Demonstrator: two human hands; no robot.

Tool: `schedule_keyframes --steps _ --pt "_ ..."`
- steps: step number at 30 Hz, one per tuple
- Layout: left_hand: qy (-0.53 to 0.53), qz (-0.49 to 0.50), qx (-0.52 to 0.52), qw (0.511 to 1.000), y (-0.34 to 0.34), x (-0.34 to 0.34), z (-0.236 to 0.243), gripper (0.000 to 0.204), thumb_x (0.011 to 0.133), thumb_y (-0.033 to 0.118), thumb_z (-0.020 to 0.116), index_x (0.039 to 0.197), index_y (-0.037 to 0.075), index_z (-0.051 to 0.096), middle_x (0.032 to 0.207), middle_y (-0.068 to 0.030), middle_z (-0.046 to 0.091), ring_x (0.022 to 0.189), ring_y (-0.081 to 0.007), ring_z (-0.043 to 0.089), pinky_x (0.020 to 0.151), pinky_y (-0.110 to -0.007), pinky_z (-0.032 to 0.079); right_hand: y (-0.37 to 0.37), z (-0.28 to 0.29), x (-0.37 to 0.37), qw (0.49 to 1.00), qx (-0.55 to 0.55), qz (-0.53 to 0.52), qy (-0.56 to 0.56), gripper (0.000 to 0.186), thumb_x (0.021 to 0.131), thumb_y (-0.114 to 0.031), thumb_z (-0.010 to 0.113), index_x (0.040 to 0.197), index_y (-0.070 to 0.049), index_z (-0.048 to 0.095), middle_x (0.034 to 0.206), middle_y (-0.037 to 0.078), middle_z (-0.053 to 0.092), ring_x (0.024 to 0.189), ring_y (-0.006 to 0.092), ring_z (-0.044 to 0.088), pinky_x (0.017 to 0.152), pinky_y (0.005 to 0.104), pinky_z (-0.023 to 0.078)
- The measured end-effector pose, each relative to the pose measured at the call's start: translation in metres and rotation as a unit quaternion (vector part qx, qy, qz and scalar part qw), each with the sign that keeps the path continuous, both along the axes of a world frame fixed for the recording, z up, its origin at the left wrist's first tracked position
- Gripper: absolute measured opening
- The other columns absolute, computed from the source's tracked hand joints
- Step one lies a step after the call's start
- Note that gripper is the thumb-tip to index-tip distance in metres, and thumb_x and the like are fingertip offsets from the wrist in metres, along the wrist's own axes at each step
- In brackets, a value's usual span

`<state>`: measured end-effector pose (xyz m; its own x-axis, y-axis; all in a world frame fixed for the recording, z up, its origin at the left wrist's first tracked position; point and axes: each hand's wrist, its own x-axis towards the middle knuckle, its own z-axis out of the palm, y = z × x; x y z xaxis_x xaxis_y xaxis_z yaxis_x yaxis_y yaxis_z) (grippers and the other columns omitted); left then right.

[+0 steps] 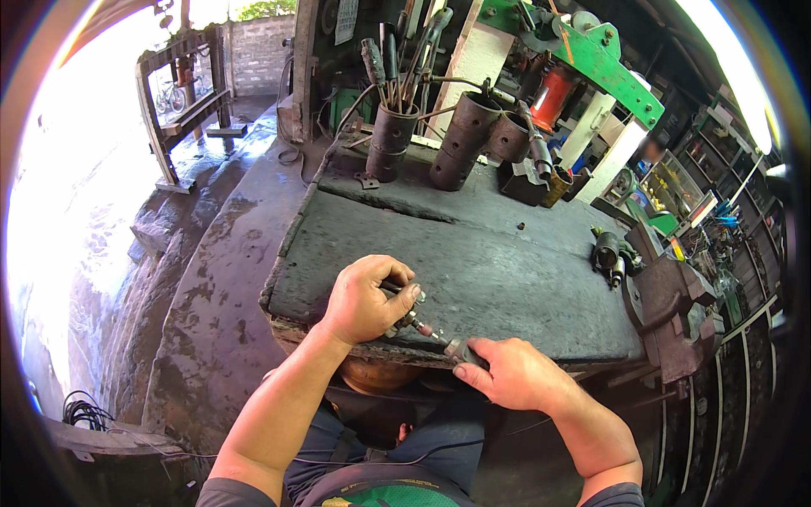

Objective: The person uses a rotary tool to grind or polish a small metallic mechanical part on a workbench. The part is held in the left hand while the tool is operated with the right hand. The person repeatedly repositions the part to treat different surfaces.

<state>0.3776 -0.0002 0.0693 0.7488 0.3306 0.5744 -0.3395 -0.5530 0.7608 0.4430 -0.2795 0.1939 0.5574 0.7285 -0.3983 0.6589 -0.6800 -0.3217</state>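
My left hand [369, 300] is closed around a dark metal tool [392, 296] with a shiny fitting, held just above the front edge of the dark workbench [507, 270]. A thin shaft [427, 329] with a small pinkish section points from it down to the right. At that end my right hand [507, 372] is closed on a grey metal cylinder [456, 351], its thumb along it. Where the shaft meets the cylinder is too small to make out exactly.
Metal tubes holding tools [391, 144] stand at the bench's back, below a green press frame [608, 68]. A vise [676, 313] and dark cylindrical parts [606, 252] sit at right. Cables [84, 410] lie lower left. A person [650, 154] is partly visible at back right.
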Motion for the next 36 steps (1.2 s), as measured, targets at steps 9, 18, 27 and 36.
schedule_keyframes --steps 9,18,27,36 --pt "-0.029 0.003 0.004 1.0 0.0 -0.001 -0.004 0.021 0.093 0.013 0.095 0.097 0.004 0.077 0.109 -0.0137 0.087 0.101 -0.0341 0.083 0.093 -0.044 0.065 0.001 0.006 -0.004 1.0 -0.021 -0.01 0.013 0.059 0.119 -0.056 0.069 0.137 -0.001 0.077 0.107 0.031 0.085 0.109 0.0562 0.08 0.096 0.0633 0.063" --pt "-0.173 0.03 0.065 0.982 -0.001 -0.008 -0.015 0.026 0.083 0.006 0.093 0.096 0.007 0.071 0.11 -0.0132 0.086 0.106 -0.0366 0.084 0.094 -0.046 0.066 0.007 0.001 -0.001 1.0 0.008 -0.003 0.02 0.057 0.119 -0.055 0.069 0.133 -0.001 0.077 0.102 0.03 0.084 0.105 0.0555 0.081 0.093 0.0627 0.063" --pt "-0.166 0.033 0.069 0.983 -0.002 -0.008 -0.013 0.027 0.083 0.004 0.093 0.097 0.007 0.071 0.11 -0.0134 0.086 0.103 -0.0368 0.083 0.093 -0.046 0.066 0.008 -0.002 -0.001 1.0 0.01 0.011 0.004 0.054 0.118 -0.054 0.07 0.13 -0.002 0.077 0.103 0.03 0.084 0.106 0.0565 0.08 0.094 0.0638 0.062" --pt "-0.158 0.031 0.057 0.985 -0.001 -0.008 -0.014 0.027 0.083 0.005 0.094 0.096 0.007 0.071 0.111 -0.0134 0.087 0.104 -0.0365 0.083 0.094 -0.045 0.066 0.006 -0.002 -0.003 1.0 0.012 0.006 0.018 0.054 0.118 -0.053 0.07 0.13 -0.002 0.077 0.102 0.031 0.084 0.105 0.0564 0.08 0.093 0.0635 0.062"
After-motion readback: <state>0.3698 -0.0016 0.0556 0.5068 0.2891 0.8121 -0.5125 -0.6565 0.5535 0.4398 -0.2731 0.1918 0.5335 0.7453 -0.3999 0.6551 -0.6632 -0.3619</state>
